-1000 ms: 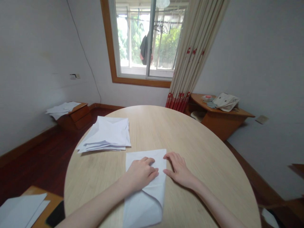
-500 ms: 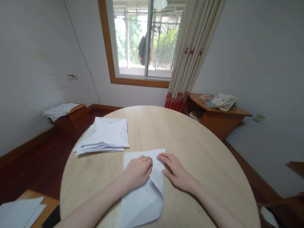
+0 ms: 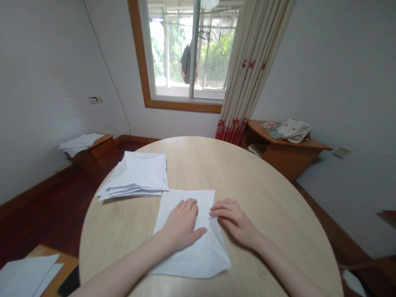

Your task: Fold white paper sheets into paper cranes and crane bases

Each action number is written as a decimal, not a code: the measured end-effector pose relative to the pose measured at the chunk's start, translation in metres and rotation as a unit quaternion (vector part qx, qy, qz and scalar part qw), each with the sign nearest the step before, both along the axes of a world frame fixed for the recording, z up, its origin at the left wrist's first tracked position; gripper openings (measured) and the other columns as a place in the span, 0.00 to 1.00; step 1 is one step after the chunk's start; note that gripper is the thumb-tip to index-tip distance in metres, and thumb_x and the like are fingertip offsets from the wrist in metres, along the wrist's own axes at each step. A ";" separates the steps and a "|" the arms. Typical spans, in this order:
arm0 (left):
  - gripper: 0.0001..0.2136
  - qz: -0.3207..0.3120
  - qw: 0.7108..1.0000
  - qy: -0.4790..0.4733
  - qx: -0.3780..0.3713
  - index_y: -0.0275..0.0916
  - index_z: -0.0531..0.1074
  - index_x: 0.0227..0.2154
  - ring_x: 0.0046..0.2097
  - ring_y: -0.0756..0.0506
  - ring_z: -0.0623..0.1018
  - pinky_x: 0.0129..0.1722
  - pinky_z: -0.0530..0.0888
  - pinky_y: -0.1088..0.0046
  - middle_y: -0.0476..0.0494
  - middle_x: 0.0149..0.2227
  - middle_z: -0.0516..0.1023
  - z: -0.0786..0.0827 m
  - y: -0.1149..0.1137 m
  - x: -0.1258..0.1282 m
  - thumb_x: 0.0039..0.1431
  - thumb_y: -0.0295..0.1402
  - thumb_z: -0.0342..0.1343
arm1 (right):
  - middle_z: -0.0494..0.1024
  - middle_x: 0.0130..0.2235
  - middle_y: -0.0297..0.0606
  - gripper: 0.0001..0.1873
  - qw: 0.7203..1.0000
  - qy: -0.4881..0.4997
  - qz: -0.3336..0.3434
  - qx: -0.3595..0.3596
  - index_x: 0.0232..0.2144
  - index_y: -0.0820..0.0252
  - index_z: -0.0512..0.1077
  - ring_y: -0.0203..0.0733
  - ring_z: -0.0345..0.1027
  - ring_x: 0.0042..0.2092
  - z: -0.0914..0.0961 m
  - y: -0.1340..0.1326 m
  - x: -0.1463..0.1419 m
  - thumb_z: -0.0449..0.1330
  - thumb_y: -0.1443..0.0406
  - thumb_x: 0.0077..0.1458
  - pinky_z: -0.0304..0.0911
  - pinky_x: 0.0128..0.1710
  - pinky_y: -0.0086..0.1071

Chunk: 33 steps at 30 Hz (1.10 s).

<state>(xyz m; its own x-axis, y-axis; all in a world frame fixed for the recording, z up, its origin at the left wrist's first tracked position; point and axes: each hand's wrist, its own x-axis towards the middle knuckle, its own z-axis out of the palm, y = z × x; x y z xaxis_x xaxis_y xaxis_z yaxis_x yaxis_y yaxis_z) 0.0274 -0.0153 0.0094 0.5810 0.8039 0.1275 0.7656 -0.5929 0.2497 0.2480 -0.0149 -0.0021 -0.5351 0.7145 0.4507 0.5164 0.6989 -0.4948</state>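
A creased white sheet of paper point(image 3: 194, 262) lies on the round wooden table in front of me, its lower right corner spread out to the side. My left hand point(image 3: 182, 226) presses flat on the middle of the sheet, thumb apart from the fingers. At the sheet's right edge, the fingertips of my right hand point(image 3: 236, 222) touch the paper; its fingers are stretched out and slightly bent, with the thumb partly hidden. Just beyond the sheet's upper left corner rests a stack of folded white papers point(image 3: 142, 169).
The round table point(image 3: 262, 198) has a curved edge. Low wooden furniture with papers point(image 3: 81, 141) stands at the left wall. A desk point(image 3: 293, 154) holding a cream bag point(image 3: 295, 130) is at the right. More white sheets point(image 3: 26, 274) lie at the lower left.
The paper's lower right part, folded over before, now lies opened out to the right. My left hand has flattened from a closed shape, and my right hand has shifted slightly.
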 end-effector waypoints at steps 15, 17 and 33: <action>0.08 -0.035 0.999 -0.001 -0.025 0.36 0.65 0.41 0.59 0.36 0.66 0.57 0.64 0.56 0.32 0.58 0.65 0.001 0.005 -0.007 0.62 0.35 0.53 | 0.81 0.38 0.37 0.19 0.998 -0.039 0.033 -0.034 0.32 0.54 0.78 0.43 0.72 0.42 0.007 -0.004 0.005 0.51 0.77 0.51 0.66 0.44 0.40; 0.08 -0.042 0.999 -0.003 -0.023 0.37 0.65 0.41 0.59 0.36 0.66 0.57 0.65 0.56 0.32 0.58 0.65 -0.001 0.006 -0.007 0.62 0.34 0.53 | 0.81 0.39 0.37 0.19 0.998 -0.046 0.032 -0.042 0.32 0.53 0.78 0.43 0.72 0.44 0.006 -0.004 0.006 0.52 0.77 0.50 0.66 0.46 0.41; 0.07 -0.068 0.997 0.017 0.014 0.37 0.67 0.42 0.54 0.38 0.70 0.51 0.69 0.59 0.37 0.54 0.70 0.005 -0.004 0.000 0.64 0.32 0.50 | 0.80 0.47 0.36 0.15 0.984 -0.074 -0.009 -0.161 0.36 0.49 0.80 0.44 0.73 0.51 0.004 -0.004 0.015 0.60 0.73 0.53 0.65 0.53 0.44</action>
<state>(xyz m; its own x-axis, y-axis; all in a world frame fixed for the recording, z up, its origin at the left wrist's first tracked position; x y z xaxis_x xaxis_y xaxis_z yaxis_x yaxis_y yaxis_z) 0.0273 -0.0193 0.0146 0.6886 0.7138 0.1277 0.6855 -0.6982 0.2065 0.2628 -0.0191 0.0023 -0.5637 0.8176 0.1179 0.6101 0.5083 -0.6079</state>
